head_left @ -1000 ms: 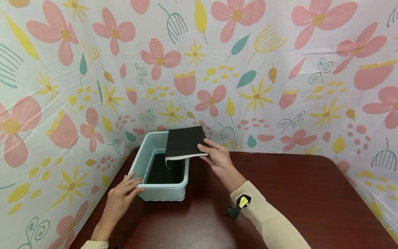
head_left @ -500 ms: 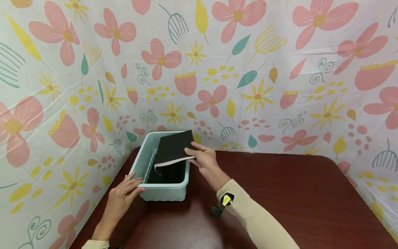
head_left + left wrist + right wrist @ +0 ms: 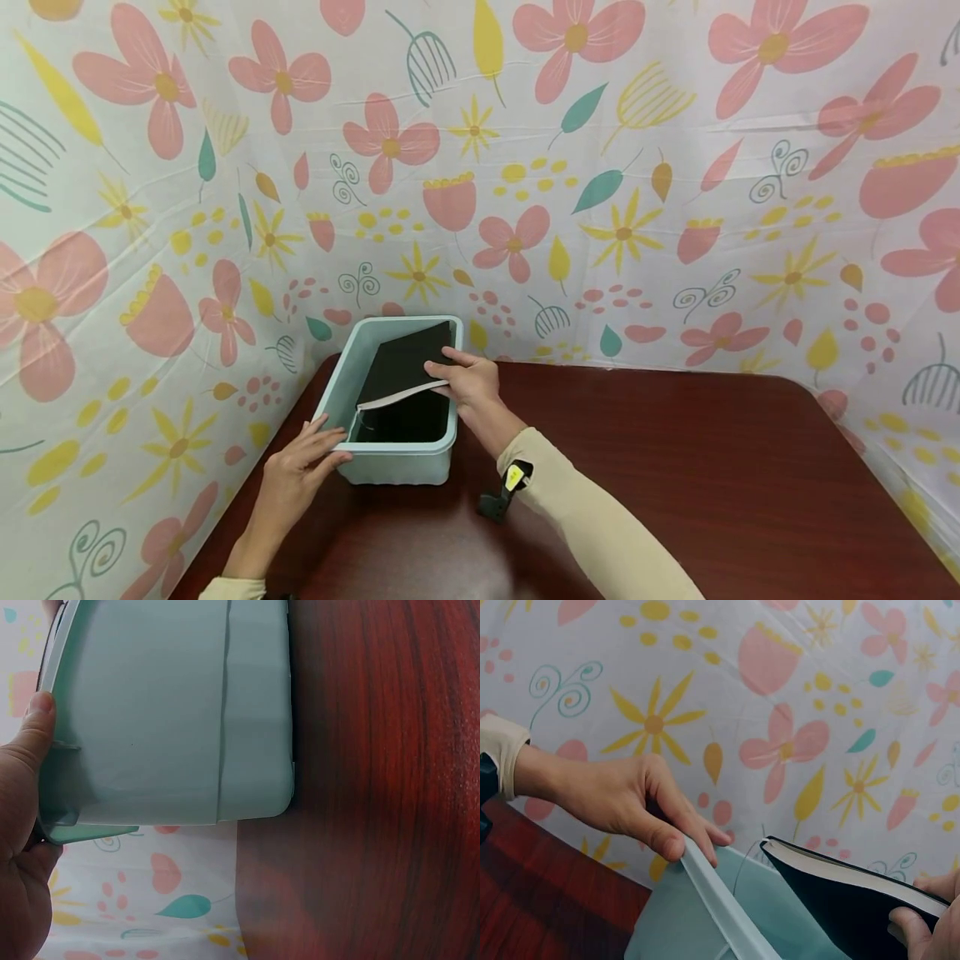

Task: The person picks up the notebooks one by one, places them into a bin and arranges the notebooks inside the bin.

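A black-covered notebook (image 3: 405, 362) with pale page edges and a thin ribbon marker is tilted within the opening of a light blue-green plastic bin (image 3: 393, 467). My right hand (image 3: 474, 387) pinches the notebook by its right edge, thumb on one cover and fingers on the other, as the right wrist view also shows. At the near left corner of the bin, my left hand (image 3: 292, 475) grips the rim, its thumb outside the wall in the left wrist view. Below the notebook, a flat black thing (image 3: 412, 421) covers the bin's floor, partly hidden.
The bin stands on a dark reddish-brown table (image 3: 637, 483), toward its left side. A white cloth (image 3: 540, 125) printed with pink, yellow and teal flowers hangs behind and along the left. A black strap device (image 3: 506, 492) is on my right wrist.
My right hand has moved left and lower, carrying the notebook from above the bin's right rim down into its opening, tilting it more. The left hand has stayed on the rim.
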Tool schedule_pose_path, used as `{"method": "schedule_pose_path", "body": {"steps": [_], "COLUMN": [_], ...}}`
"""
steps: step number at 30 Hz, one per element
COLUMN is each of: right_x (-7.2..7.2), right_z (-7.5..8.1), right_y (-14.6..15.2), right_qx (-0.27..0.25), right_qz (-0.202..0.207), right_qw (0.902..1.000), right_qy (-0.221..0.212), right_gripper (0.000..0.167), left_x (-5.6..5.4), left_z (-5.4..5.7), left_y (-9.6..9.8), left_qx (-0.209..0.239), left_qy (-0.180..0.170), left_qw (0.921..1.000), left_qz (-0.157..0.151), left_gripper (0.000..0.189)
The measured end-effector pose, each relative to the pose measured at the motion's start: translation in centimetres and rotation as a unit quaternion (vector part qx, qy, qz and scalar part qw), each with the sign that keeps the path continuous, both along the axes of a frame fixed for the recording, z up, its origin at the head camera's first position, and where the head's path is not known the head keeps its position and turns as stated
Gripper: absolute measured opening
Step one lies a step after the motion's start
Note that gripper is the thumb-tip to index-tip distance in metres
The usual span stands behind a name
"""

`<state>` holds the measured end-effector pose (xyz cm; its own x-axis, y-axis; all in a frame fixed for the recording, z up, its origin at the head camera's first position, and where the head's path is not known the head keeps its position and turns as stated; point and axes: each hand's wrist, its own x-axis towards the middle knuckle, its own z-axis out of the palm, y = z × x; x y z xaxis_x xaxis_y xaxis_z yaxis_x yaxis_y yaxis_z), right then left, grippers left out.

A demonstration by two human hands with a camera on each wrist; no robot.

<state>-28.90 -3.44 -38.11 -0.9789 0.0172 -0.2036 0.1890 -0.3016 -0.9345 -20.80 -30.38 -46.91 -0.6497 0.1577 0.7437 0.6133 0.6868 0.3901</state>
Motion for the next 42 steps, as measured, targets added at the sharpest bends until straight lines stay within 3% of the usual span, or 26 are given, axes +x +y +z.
{"method": "schedule_pose_path", "body": {"steps": [22, 42], "right_x": [-0.1, -0.1], "right_z": [-0.5, -0.3], "right_y": [-2.7, -3.1], "right_qx": [0.086, 0.079], "right_qz": [-0.016, 0.043], "right_qw": [0.9962, 0.9959], "right_qy": [-0.003, -0.007], "right_gripper": [0.044, 0.04], "left_x": [-0.2, -0.2], "left_z": [-0.3, -0.4], "left_y": [-0.2, -0.3], "left_qx": [0.0, 0.002], "left_qy": [0.013, 0.005], "left_qw": [0.9998, 0.9998], "left_qz": [-0.015, -0.018], "left_gripper": [0.041, 0.041]}}
